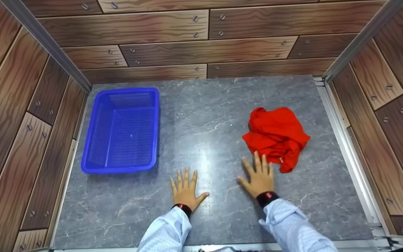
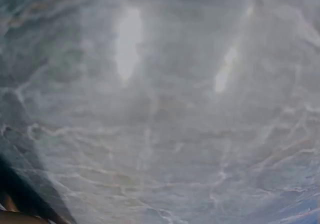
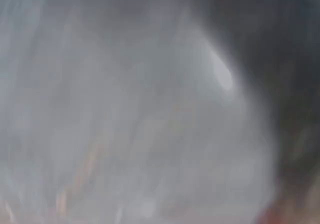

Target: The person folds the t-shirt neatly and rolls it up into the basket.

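Observation:
In the head view a crumpled red cloth (image 1: 275,129) lies on the right side of the grey marbled tabletop (image 1: 201,115). My right hand (image 1: 261,180) is just in front of it with fingers spread, the fingertips overlapping the cloth's near edge in this view. My left hand (image 1: 186,192) lies palm down, fingers straight and spread, over the tabletop near the front middle. It holds nothing. A blue plastic basket (image 1: 120,170) with perforated sides stands at the left, beyond the left hand. Both wrist views show mostly grey tabletop, the right one blurred.
Wood-patterned panels (image 1: 163,28) rise at the back and on both sides of the table. Metal rails (image 1: 348,157) run along the table's edges, and grey posts stand in the back corners.

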